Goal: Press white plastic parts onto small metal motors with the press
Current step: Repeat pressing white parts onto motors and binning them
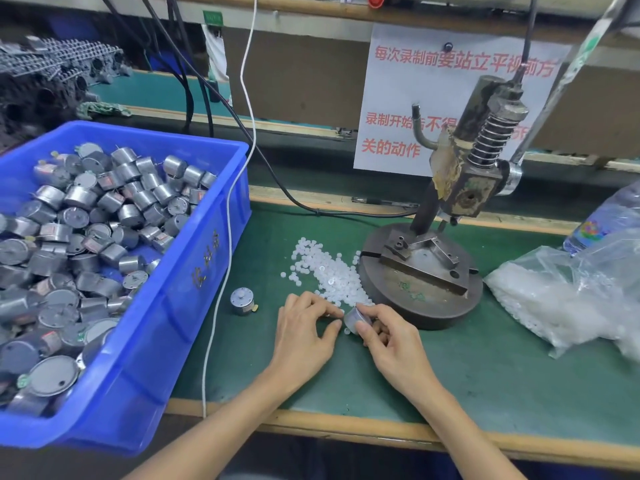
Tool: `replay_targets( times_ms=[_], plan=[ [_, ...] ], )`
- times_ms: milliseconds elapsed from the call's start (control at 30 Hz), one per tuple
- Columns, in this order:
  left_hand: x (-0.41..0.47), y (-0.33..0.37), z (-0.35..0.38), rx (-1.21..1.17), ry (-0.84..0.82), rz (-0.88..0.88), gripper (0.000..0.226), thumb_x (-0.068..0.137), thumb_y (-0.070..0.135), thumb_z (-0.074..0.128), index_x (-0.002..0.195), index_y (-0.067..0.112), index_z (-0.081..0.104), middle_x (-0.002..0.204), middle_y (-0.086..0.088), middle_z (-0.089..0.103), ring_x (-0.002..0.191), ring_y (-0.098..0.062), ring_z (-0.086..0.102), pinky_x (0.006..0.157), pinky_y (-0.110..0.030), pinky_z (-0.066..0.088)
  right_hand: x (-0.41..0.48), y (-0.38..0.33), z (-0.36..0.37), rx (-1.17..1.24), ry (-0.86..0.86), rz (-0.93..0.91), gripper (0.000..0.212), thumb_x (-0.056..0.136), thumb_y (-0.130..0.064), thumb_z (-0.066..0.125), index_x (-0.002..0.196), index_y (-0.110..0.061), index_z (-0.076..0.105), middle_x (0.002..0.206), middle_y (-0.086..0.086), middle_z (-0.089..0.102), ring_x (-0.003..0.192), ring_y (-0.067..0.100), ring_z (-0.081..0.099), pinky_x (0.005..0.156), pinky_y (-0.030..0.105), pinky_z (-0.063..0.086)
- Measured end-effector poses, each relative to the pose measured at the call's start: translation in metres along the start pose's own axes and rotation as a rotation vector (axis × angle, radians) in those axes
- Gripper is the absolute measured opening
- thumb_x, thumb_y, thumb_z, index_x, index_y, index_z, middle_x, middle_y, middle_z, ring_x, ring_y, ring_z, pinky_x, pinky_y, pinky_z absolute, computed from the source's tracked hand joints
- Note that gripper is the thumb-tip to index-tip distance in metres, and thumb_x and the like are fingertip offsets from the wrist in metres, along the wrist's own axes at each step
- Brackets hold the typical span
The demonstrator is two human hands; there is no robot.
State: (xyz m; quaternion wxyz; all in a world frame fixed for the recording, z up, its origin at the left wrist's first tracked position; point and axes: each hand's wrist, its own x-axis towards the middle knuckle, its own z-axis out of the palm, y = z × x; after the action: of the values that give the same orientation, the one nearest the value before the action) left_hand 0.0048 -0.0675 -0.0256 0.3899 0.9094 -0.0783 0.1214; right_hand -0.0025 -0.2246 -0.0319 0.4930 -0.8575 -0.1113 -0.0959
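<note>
One held motor (356,320), one standing motor (242,300)

The green tabletop (467,368) carries a blue bin (180,306), one loose motor (242,301), scattered white plastic parts (325,268), the press (420,271), and a plastic bag (568,299).

L to R: motor bin (166,341), 1 loose motor (242,300), parts pile (329,271), press (420,271), bag (568,299), all on bench (485,375).

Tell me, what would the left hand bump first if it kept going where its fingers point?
Probably the small motor that the right hand holds; the left hand sits right beside it.
</note>
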Motion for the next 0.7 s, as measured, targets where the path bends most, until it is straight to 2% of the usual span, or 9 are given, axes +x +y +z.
replay_targets(
  times_ms=[167,333,433,500,600,700],
  plan=[
    [0.0006,-0.0009,0.0022,0.071,-0.028,-0.003,0.005,0.082,0.028,0.066,0.085,0.027,0.07,0.088,0.017,0.045,0.091,-0.006,0.034,0.075,-0.021,0.018,-0.0011,-0.0027,-0.0009,-0.031,0.003,-0.052,0.017,0.089,-0.007,0.063,0.105,-0.01,0.066,0.082,-0.005,0.057,0.067,-0.001,0.051,0.061,0.008,0.037],
    [0.001,-0.0012,0.0027,0.09,-0.033,-0.01,0.006,0.083,0.026,0.065,0.087,0.028,0.068,0.089,0.018,0.044,0.095,-0.009,0.038,0.075,-0.022,0.018,-0.0015,-0.0013,0.0001,-0.096,0.006,-0.117,0.019,0.089,-0.004,0.062,0.107,-0.007,0.066,0.089,-0.008,0.056,0.07,0.001,0.052,0.062,0.007,0.037],
    [-0.0006,0.0001,0.0008,0.008,0.009,-0.009,0.018,0.085,0.016,0.06,0.096,0.029,0.064,0.088,0.019,0.048,0.094,-0.006,0.041,0.076,-0.02,0.021,-0.0021,-0.0003,0.0027,-0.157,0.001,-0.203,0.021,0.089,-0.004,0.06,0.109,-0.005,0.065,0.094,0.002,0.056,0.072,0.0,0.052,0.065,0.005,0.038],
    [-0.0016,0.0022,-0.0024,-0.087,-0.002,0.016,0.015,0.088,0.025,0.056,0.098,0.033,0.063,0.09,0.018,0.054,0.093,0.001,0.041,0.08,-0.016,0.022,-0.0026,0.0006,0.0044,-0.19,-0.014,-0.239,0.023,0.09,-0.008,0.057,0.112,-0.005,0.064,0.098,0.003,0.054,0.075,-0.004,0.05,0.069,0.004,0.037],
    [-0.0024,0.0035,-0.0038,-0.123,-0.044,0.06,0.013,0.089,0.042,0.054,0.096,0.036,0.064,0.094,0.018,0.058,0.096,0.005,0.04,0.084,-0.017,0.022,-0.0027,0.002,0.0054,-0.231,-0.043,-0.27,0.029,0.092,-0.011,0.054,0.12,-0.008,0.061,0.102,-0.001,0.047,0.076,0.003,0.049,0.072,0.01,0.04],
    [-0.0028,0.0021,-0.0045,-0.147,-0.057,0.054,0.005,0.09,0.033,0.06,0.093,0.036,0.062,0.093,0.021,0.056,0.096,0.005,0.04,0.085,-0.018,0.023,-0.003,0.0019,0.0057,-0.236,-0.051,-0.312,0.032,0.092,-0.009,0.052,0.123,-0.012,0.055,0.105,0.003,0.047,0.077,0.014,0.057,0.074,0.017,0.046]
  ],
)
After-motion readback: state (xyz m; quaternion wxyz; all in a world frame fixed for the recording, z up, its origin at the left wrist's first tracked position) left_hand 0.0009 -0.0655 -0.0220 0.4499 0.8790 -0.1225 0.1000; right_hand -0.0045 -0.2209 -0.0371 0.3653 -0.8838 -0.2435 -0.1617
